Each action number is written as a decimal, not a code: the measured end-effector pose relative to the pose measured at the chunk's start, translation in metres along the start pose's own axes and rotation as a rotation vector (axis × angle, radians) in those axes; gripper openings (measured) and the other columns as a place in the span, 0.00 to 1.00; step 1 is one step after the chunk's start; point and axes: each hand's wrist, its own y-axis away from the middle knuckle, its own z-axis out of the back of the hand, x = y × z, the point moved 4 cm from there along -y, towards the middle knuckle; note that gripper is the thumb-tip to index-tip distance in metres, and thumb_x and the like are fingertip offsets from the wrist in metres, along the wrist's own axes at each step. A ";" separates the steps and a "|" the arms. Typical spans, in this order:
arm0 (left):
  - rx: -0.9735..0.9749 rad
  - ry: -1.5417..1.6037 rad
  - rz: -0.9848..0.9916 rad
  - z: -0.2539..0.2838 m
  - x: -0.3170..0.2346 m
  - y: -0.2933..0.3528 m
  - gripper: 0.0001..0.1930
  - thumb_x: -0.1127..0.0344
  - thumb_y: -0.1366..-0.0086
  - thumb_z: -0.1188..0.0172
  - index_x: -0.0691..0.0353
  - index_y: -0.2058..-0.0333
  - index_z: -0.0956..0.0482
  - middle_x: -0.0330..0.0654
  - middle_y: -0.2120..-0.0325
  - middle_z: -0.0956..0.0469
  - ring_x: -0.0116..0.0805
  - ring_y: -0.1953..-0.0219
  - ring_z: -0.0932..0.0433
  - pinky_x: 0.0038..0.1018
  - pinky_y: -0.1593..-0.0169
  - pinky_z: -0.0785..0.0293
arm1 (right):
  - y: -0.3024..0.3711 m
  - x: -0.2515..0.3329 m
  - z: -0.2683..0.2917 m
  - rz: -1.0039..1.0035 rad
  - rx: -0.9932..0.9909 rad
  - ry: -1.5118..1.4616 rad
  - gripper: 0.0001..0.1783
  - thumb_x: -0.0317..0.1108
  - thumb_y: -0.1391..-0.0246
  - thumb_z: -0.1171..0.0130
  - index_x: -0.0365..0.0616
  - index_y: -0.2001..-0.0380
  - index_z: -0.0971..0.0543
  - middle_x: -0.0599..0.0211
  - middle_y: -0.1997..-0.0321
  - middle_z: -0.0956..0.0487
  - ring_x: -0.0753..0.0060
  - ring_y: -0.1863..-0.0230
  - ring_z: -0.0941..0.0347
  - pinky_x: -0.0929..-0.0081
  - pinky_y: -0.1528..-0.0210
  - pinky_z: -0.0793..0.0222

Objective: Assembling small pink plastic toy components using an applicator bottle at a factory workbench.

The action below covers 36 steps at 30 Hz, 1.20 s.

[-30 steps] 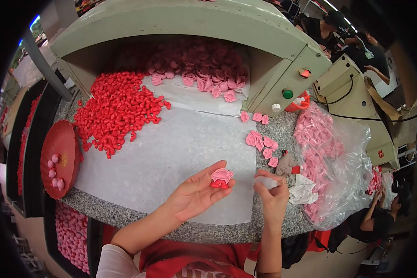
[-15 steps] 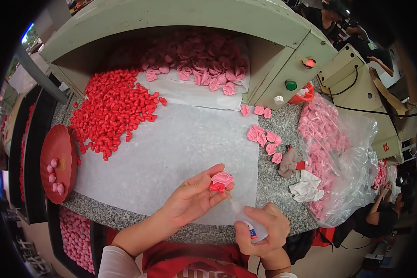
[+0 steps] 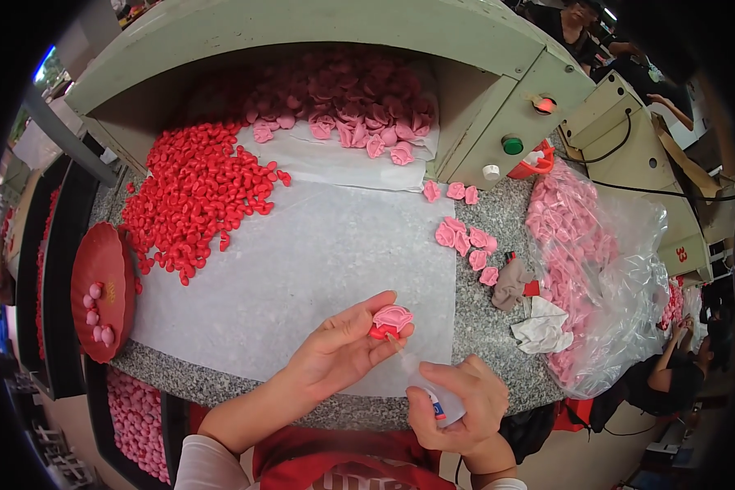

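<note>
My left hand [image 3: 339,343] pinches a small pink flower-shaped piece [image 3: 394,316] with a glossy red piece [image 3: 384,332] at its underside. The fingers and thumb close around its sides, above the white sheet. In my right hand [image 3: 469,404] is a translucent squeeze bottle [image 3: 433,394] with a thin nozzle. Its tip [image 3: 396,345] points up and left, at or very close to the red piece; whether it touches I cannot tell.
A heap of red pieces [image 3: 204,196] lies at the left, beside a red dish [image 3: 98,327] holding several pink balls. Pink flower pieces [image 3: 343,106] fill the green machine's opening [image 3: 482,106]. Rightward lie loose flowers [image 3: 457,235], cloths [image 3: 541,327] and a plastic bag [image 3: 612,286] of pink pieces.
The bottle in my right hand has shifted slightly left and up, its nozzle now more toward the middle of the red piece. My left hand stays nearly in place with the flower.
</note>
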 end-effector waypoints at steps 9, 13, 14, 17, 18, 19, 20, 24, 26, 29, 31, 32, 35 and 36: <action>0.015 0.000 0.010 0.000 0.000 0.001 0.22 0.60 0.43 0.47 0.56 0.50 0.37 0.50 0.58 0.30 0.39 0.59 0.27 0.25 0.58 0.31 | -0.002 0.001 0.000 -0.013 0.011 -0.001 0.15 0.21 0.74 0.42 0.38 0.74 0.27 0.66 0.85 0.29 0.72 0.89 0.41 0.81 0.87 0.47; 0.015 -0.007 0.011 0.000 0.000 0.001 0.22 0.60 0.43 0.47 0.56 0.50 0.37 0.50 0.58 0.30 0.39 0.59 0.27 0.25 0.58 0.31 | -0.001 0.001 0.000 -0.015 0.014 -0.005 0.15 0.21 0.74 0.42 0.38 0.74 0.27 0.66 0.85 0.29 0.72 0.89 0.41 0.81 0.87 0.46; 0.023 -0.007 0.012 0.000 0.000 0.000 0.22 0.60 0.43 0.47 0.56 0.50 0.37 0.50 0.58 0.30 0.39 0.59 0.27 0.26 0.57 0.31 | -0.001 0.001 0.000 -0.015 0.014 -0.005 0.15 0.21 0.74 0.42 0.38 0.74 0.27 0.66 0.85 0.29 0.72 0.89 0.41 0.81 0.87 0.46; 0.024 -0.008 0.011 0.000 0.000 0.000 0.22 0.60 0.43 0.47 0.57 0.50 0.37 0.49 0.58 0.30 0.38 0.58 0.28 0.26 0.56 0.31 | -0.001 0.000 0.000 -0.016 0.008 -0.006 0.15 0.21 0.74 0.42 0.38 0.73 0.27 0.66 0.85 0.29 0.72 0.89 0.41 0.80 0.87 0.47; 0.018 -0.007 0.008 0.000 0.001 0.000 0.22 0.60 0.43 0.47 0.57 0.50 0.37 0.49 0.58 0.30 0.38 0.58 0.28 0.26 0.56 0.31 | -0.001 0.000 0.000 -0.015 0.010 -0.006 0.15 0.21 0.74 0.42 0.38 0.73 0.27 0.66 0.85 0.29 0.72 0.89 0.41 0.80 0.87 0.46; 0.018 -0.007 0.008 0.000 0.001 0.000 0.22 0.60 0.43 0.47 0.57 0.50 0.37 0.49 0.58 0.30 0.38 0.58 0.28 0.26 0.56 0.31 | 0.000 0.000 0.000 -0.015 0.012 -0.006 0.15 0.21 0.73 0.42 0.38 0.73 0.27 0.66 0.85 0.29 0.72 0.89 0.41 0.80 0.87 0.46; 0.020 -0.006 0.010 0.000 0.001 0.000 0.22 0.60 0.43 0.47 0.57 0.50 0.37 0.49 0.58 0.30 0.38 0.58 0.28 0.27 0.56 0.32 | 0.000 0.000 0.000 -0.015 0.012 -0.006 0.15 0.21 0.73 0.42 0.38 0.73 0.27 0.66 0.85 0.29 0.72 0.89 0.41 0.80 0.87 0.46; 0.017 -0.002 0.017 0.001 0.002 0.000 0.22 0.60 0.43 0.47 0.57 0.50 0.37 0.49 0.58 0.30 0.38 0.58 0.28 0.27 0.55 0.32 | 0.000 0.000 0.000 -0.018 0.020 0.000 0.15 0.21 0.73 0.42 0.38 0.73 0.27 0.66 0.84 0.29 0.72 0.89 0.41 0.80 0.87 0.47; 0.016 0.001 0.016 0.000 0.002 0.000 0.22 0.60 0.43 0.47 0.57 0.50 0.37 0.49 0.58 0.30 0.38 0.59 0.28 0.27 0.56 0.32 | 0.000 0.000 0.000 -0.014 0.017 0.003 0.15 0.21 0.72 0.42 0.39 0.73 0.27 0.66 0.84 0.29 0.72 0.89 0.41 0.80 0.87 0.47; 0.012 0.000 0.012 0.001 0.001 0.001 0.22 0.60 0.43 0.47 0.56 0.50 0.37 0.49 0.58 0.29 0.38 0.59 0.27 0.26 0.57 0.32 | 0.000 0.000 -0.001 -0.023 0.036 -0.006 0.15 0.21 0.72 0.42 0.39 0.73 0.27 0.66 0.84 0.29 0.72 0.89 0.42 0.80 0.87 0.47; 0.010 -0.002 0.010 0.002 0.000 0.002 0.22 0.60 0.43 0.46 0.56 0.50 0.36 0.49 0.58 0.29 0.38 0.59 0.27 0.26 0.57 0.32 | -0.001 0.001 -0.002 -0.019 0.036 -0.010 0.15 0.21 0.72 0.42 0.39 0.73 0.27 0.67 0.85 0.29 0.72 0.89 0.42 0.80 0.87 0.47; 0.015 0.000 0.013 0.002 0.000 0.001 0.22 0.60 0.43 0.47 0.56 0.50 0.36 0.49 0.58 0.29 0.37 0.59 0.27 0.25 0.57 0.32 | -0.001 0.001 -0.002 -0.019 0.035 -0.006 0.15 0.21 0.72 0.42 0.39 0.73 0.27 0.67 0.85 0.29 0.72 0.89 0.42 0.80 0.87 0.47; 0.034 0.002 0.026 0.001 0.001 -0.001 0.22 0.60 0.43 0.46 0.56 0.50 0.36 0.48 0.58 0.30 0.38 0.59 0.28 0.26 0.57 0.32 | -0.002 0.001 0.000 -0.023 0.024 0.006 0.15 0.21 0.72 0.42 0.39 0.73 0.27 0.66 0.85 0.29 0.72 0.89 0.42 0.80 0.87 0.47; 0.047 0.002 0.034 0.001 0.002 -0.003 0.22 0.60 0.43 0.46 0.56 0.50 0.37 0.48 0.58 0.30 0.38 0.58 0.28 0.26 0.56 0.32 | -0.001 0.000 0.001 -0.030 0.013 -0.008 0.15 0.21 0.71 0.42 0.38 0.72 0.27 0.66 0.84 0.29 0.72 0.88 0.42 0.80 0.87 0.47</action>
